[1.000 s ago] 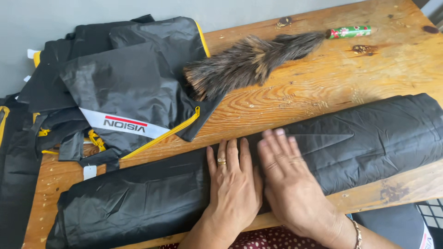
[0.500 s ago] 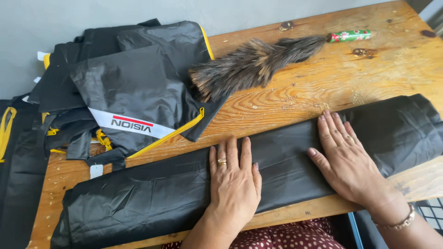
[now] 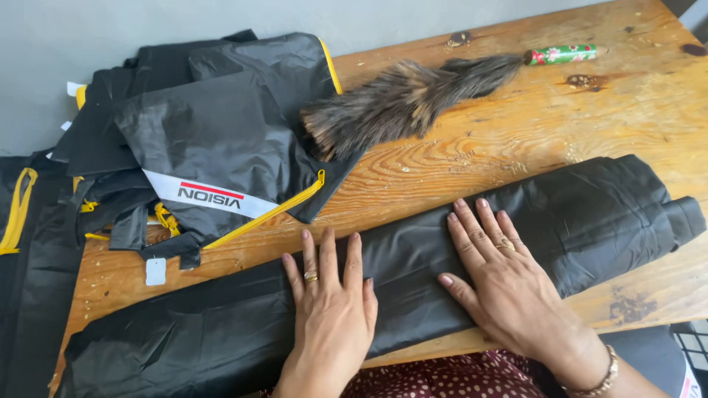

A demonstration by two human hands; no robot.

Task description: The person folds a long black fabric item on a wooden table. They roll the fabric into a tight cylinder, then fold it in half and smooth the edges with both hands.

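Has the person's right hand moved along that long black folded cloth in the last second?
Yes. The right hand first slid right along the black cloth, away from the left hand, then came partway back.

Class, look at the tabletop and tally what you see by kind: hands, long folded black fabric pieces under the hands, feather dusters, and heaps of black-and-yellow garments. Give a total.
Hands: 2, the left hand and right hand
Long folded black fabric: 1
Feather duster: 1
Heap of black-and-yellow garments: 1
Total: 5
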